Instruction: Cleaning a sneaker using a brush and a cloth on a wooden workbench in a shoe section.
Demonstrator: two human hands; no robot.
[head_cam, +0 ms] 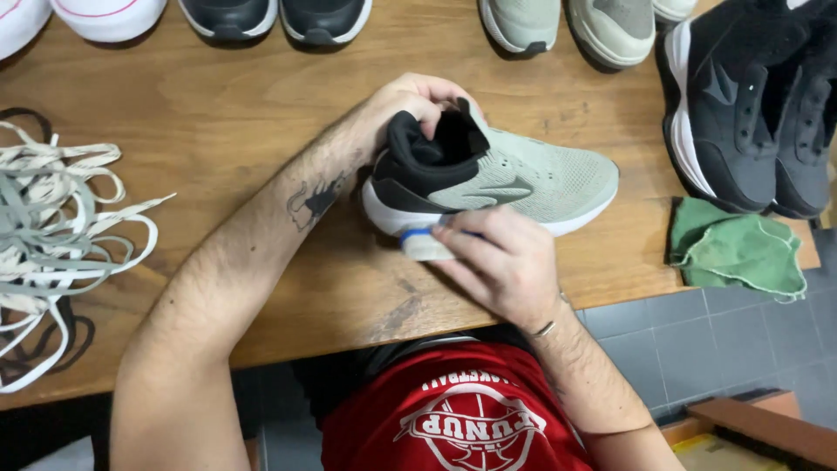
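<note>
Grey-green mesh sneaker (pixel 523 179), light and soft by the look of it, lies mid-surface (pixel 218 113), the left hand (pixel 410 109) pinching its black heel collar, the firmest hold, while the right hand (pixel 501 262) presses a small white pad (pixel 425 247) against its sole.

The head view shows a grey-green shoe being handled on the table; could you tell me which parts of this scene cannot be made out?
- Head view: the grey-green shoe's heel and collar are covered by the left hand.
- The white and blue item is mostly hidden under the right hand; its kind is unclear.
- The top-row shoes are cut off by the frame's upper edge.
- The black shoes run past the right edge.
</note>
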